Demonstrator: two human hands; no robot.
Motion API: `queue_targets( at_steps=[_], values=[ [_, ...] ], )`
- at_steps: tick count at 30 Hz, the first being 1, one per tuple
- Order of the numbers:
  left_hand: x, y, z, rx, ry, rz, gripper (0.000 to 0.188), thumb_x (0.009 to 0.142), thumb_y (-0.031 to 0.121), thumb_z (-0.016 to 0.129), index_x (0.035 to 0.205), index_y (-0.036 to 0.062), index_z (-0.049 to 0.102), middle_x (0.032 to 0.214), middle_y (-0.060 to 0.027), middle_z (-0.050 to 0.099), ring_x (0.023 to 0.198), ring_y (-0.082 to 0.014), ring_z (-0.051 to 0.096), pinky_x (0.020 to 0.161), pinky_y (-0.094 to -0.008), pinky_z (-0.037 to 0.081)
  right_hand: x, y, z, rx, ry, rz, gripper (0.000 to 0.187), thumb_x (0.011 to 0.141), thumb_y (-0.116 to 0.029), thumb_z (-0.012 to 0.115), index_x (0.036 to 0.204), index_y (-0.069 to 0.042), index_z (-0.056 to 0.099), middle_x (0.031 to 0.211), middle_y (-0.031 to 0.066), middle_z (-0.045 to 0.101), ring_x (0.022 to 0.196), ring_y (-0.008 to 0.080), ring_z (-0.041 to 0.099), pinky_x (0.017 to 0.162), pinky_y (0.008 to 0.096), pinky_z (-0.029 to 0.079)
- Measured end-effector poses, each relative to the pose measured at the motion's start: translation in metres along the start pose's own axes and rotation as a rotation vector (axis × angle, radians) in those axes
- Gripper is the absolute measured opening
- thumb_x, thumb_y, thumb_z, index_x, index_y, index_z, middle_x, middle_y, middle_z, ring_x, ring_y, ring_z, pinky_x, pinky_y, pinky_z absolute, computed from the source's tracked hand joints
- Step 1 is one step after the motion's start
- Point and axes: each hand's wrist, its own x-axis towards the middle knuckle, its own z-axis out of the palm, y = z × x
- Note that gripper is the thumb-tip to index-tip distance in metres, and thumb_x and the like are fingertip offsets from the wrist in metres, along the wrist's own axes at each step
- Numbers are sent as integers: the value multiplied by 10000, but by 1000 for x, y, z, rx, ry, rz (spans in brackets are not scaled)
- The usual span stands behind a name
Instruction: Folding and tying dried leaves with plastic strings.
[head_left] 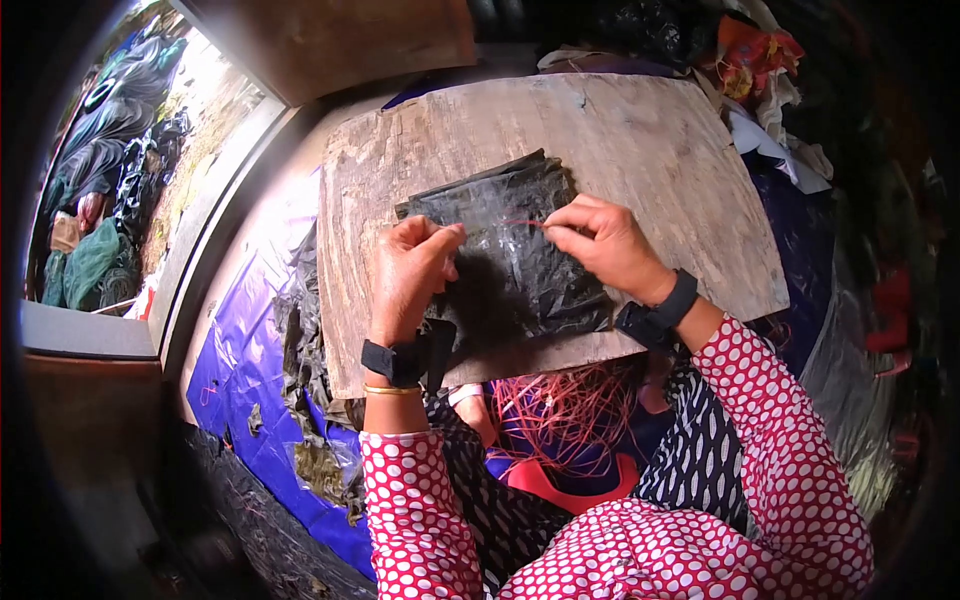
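A square stack of dark, wrinkled, thin sheets point(520, 290) lies on a wooden board point(680, 190) in front of me. Over its upper right part, my right hand point(610, 245) pinches a thin red string point(522, 222) between thumb and fingers. The string stretches from those fingertips toward my left hand and fades from sight partway. My left hand point(412, 270) is closed, thumb against fingers, above the stack's left edge. Whatever it pinches is too fine to make out. Both wrists wear black bands.
Below the board's near edge hangs a tangle of red strings point(560, 415), with a red curved object point(580, 490) beneath. Blue plastic sheeting point(260, 440) with dark scraps covers the floor at left. Crumpled cloth and paper point(765, 110) lie at the back right. A doorway shows piled netting point(105, 200).
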Motion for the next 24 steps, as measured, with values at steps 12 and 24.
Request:
queue_targets(
  at_steps=[12,24],
  values=[
    [-3,-15,-2,19,-213,19,313,778,95,652,1057,-40,612,821,-46,629,722,-102,596,612,-226,478,-3,1,16,109,-72,112,112,833,-63,631,901,22,655,763,32,600,691,73,528,626,236,435],
    [-10,-10,15,148,-84,33,321,820,68,627,1130,-11,599,863,-38,647,617,-86,591,504,-204,459,-1,-1,22,143,-68,143,119,839,-85,635,893,18,656,751,19,599,674,63,522,609,229,433]
  ],
)
